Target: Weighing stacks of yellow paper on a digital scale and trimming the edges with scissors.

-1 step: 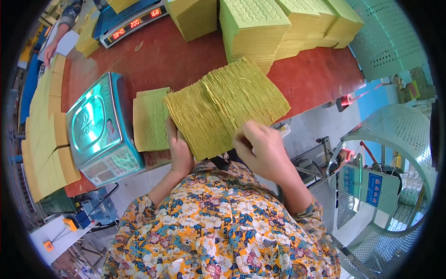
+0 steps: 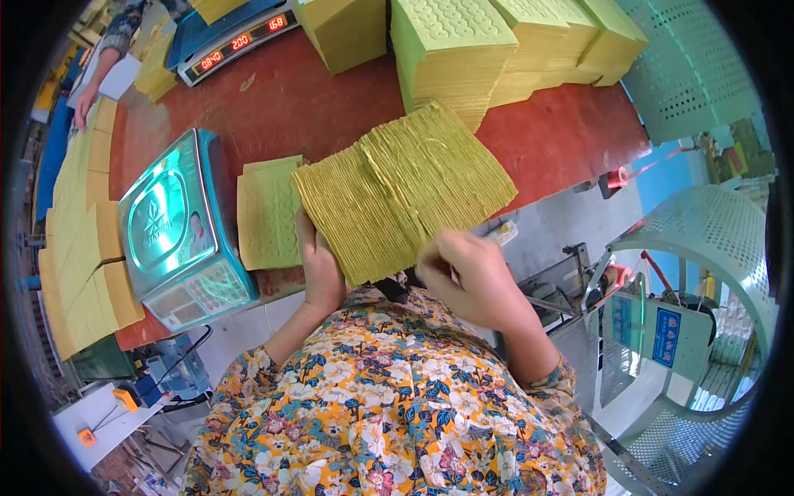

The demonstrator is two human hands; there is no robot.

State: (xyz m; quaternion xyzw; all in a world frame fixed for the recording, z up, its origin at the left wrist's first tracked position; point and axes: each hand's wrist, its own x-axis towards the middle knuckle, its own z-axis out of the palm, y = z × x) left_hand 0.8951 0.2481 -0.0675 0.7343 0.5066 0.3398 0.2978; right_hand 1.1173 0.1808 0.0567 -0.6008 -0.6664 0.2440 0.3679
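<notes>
A thick stack of yellow paper sheets is tilted over the table's near edge, its layered sheet edges facing up with a crease across the middle. My left hand grips its left near side, thumb along the edge and the other fingers hidden beneath. At the stack's near right edge is my right hand, fingers curled in; what they hold, if anything, is hidden. Left of the held stack, a smaller pile of embossed yellow paper lies on the red table.
A teal-sided scale with a shiny metal plate stands at the left. Yellow paper blocks line the left edge; tall stacks stand at the back. A second scale has a lit display. Another person's hand reaches in far left.
My right hand has shifted slightly down and right at the stack's edge. The other person's hand has moved a little down and left. My left hand and the stack stay in place.
</notes>
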